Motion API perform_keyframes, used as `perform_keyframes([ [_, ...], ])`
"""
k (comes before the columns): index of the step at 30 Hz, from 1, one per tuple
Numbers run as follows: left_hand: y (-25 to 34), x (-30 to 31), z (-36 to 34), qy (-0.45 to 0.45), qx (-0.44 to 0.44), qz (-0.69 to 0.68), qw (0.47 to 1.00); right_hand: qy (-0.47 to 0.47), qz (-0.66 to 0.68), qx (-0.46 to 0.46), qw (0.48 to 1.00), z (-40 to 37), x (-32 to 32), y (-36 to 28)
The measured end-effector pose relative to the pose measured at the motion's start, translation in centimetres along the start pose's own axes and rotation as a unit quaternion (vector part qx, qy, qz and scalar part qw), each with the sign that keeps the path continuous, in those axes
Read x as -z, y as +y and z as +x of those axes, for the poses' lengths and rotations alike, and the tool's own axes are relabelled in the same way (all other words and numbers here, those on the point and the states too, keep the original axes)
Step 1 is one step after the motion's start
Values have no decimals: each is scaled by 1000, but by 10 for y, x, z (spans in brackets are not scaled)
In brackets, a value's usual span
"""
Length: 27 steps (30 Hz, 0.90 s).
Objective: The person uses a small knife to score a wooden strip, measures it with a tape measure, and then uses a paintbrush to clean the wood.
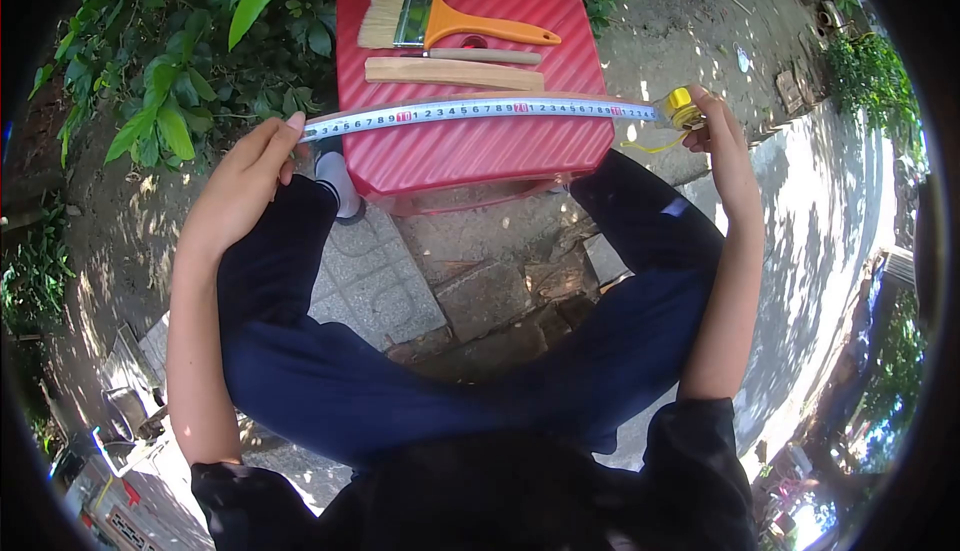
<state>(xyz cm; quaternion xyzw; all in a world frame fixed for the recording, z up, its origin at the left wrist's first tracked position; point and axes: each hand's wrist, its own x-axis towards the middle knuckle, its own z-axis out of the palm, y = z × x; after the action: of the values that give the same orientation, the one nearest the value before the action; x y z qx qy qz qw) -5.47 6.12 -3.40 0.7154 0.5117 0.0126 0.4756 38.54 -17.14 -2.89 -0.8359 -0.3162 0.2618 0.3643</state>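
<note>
A tape measure is stretched between my two hands, its white blade [470,110] running across and above a red ridged plastic stool [480,156]. At the left end, my left hand [262,166] pinches the blade's tip between thumb and fingers. Past the stool's right edge, my right hand [722,136] grips the yellow tape measure case [681,108], with a yellow strap hanging below it. Farther back on the stool lie a wide paintbrush [480,24] with an orange handle, a thin tool with a grey-brown handle [490,56], and a flat wooden strip [450,74].
Leafy green bushes [165,101] crowd the left and back of the stool. My knees flank its front, over patterned paving tiles [375,281] and broken bricks [490,301]. Sunlit pavement [815,221] stretches along the right.
</note>
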Motion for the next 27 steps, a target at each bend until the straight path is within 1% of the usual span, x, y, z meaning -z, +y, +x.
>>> perform_keyframes([
  [5, 3, 0, -1, -6, -9, -2, 1000, 23, -3, -3, 1000, -2, -5, -5],
  [17, 5, 0, -1, -10, -8, -5, 1000, 1, -23, -1, 1000, 1, -1, -1],
  [20, 6, 0, -1, -8, -10, -6, 1000, 0, -18, 0, 1000, -1, -1, -4],
  [23, 6, 0, -1, -18, -26, -18, 999, 20, 24, -14, 999, -7, -4, -12],
  [27, 8, -2, -2, -27, -30, -20, 999, 11, 22, -23, 999, -12, -4, -22],
])
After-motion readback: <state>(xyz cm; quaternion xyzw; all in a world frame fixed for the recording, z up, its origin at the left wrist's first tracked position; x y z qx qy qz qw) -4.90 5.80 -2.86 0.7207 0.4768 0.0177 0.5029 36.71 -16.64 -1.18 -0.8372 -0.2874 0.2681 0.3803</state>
